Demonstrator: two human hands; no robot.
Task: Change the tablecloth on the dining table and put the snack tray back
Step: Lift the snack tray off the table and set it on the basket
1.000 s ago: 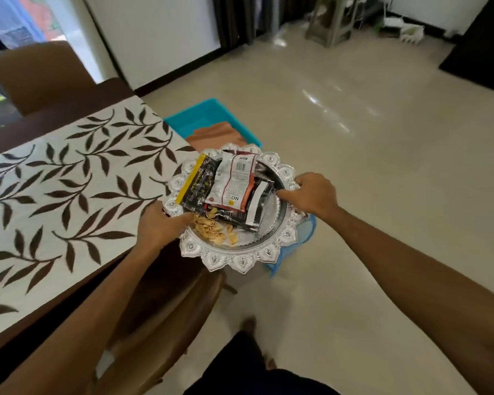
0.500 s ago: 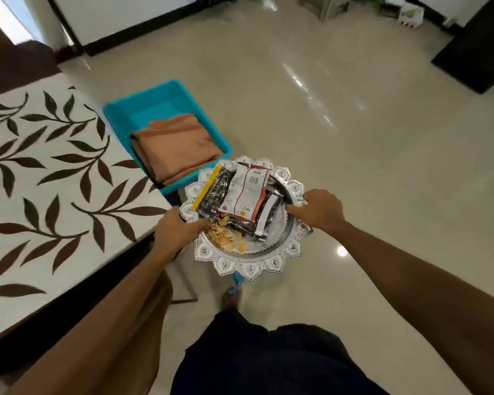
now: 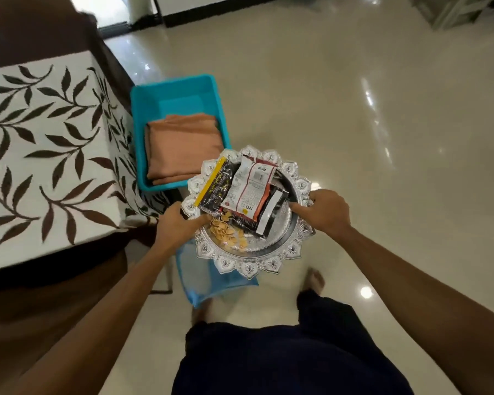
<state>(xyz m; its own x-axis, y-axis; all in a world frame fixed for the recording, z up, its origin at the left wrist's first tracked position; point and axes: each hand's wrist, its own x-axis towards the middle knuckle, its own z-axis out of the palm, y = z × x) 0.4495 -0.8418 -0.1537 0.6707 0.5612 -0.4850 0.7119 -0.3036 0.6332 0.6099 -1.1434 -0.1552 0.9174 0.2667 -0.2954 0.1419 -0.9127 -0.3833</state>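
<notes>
I hold a round silver snack tray point(image 3: 280, 260) with a scalloped rim in mid-air over the floor. My left hand point(image 3: 180, 223) grips its left rim and my right hand point(image 3: 324, 210) grips its right rim. Snack packets point(image 3: 247, 192) and loose yellow crisps point(image 3: 228, 235) lie on it. To the left stands the dining table with a white tablecloth point(image 3: 40, 155) printed with dark brown leaves. A folded orange-brown cloth point(image 3: 180, 146) lies in a turquoise bin point(image 3: 177, 89) beside the table's end.
A blue stool point(image 3: 208, 283) stands under the tray by my feet. A brown chair point(image 3: 54, 303) sits at the table's near side. Glossy beige floor stretches to the right. Furniture legs show at the top right corner.
I have stepped back from the table with the tray, which now hangs over the floor beyond the table's end. The turquoise bin and folded cloth have come fully into view.
</notes>
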